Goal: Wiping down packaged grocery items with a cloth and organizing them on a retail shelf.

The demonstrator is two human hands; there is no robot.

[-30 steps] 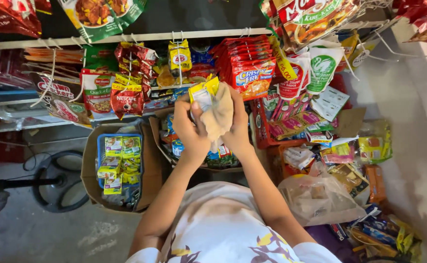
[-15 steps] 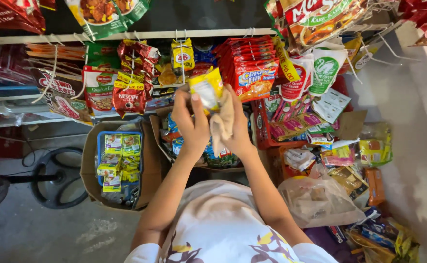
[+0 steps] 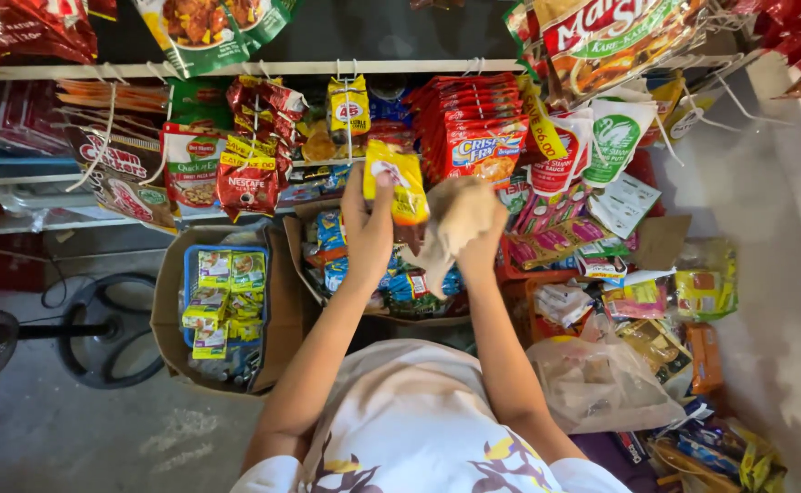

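Yellow sachet (image 3: 397,183) sits pinched in your left hand (image 3: 370,228) up by the hanging strips, while your right hand (image 3: 478,242) clutches a tan cloth (image 3: 455,219), probably for wiping it.

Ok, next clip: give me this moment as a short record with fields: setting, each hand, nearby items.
setting: small shop stall, hanging sachets and packets over open boxes
left hand: raised, grip on a yellow sachet
right hand: raised, holding a beige cloth against the sachet
below left: cardboard box with a blue tray of yellow-green packets
below right: clear plastic bag
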